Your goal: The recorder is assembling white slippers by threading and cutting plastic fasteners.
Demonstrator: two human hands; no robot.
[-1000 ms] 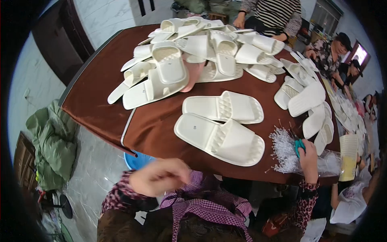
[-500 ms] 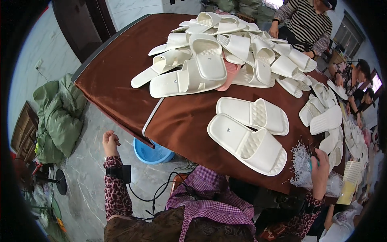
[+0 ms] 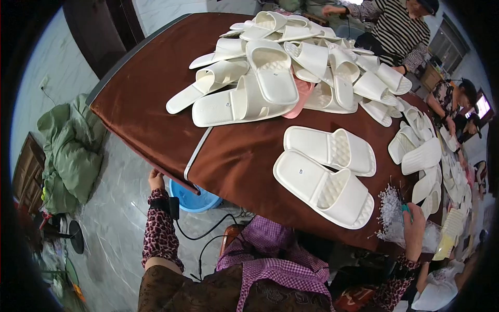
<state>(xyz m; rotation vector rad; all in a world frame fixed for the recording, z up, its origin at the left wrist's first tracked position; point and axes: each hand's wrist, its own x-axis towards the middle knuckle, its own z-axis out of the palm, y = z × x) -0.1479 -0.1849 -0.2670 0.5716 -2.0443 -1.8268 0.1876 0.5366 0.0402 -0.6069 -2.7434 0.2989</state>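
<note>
My right hand is closed round a small teal-handled tool, its working end too small to make out. Just left of that hand lies a heap of thin white plastic pieces, partly in a clear bag. A pair of white slippers rests side by side on the brown cloth, toes to the right. By the table's left front edge, above a blue basin, my left hand has its fingers curled, and nothing shows in it.
White slippers are heaped at the back of the brown-covered table, with a pink slipper among them. More lie along the right side. Green sacks stand on the floor at left. Other people sit around the table.
My left hand has moved slightly right, closer to the table edge and basin. My right hand is a little lower, still on the tool. The slipper pair lies as before.
</note>
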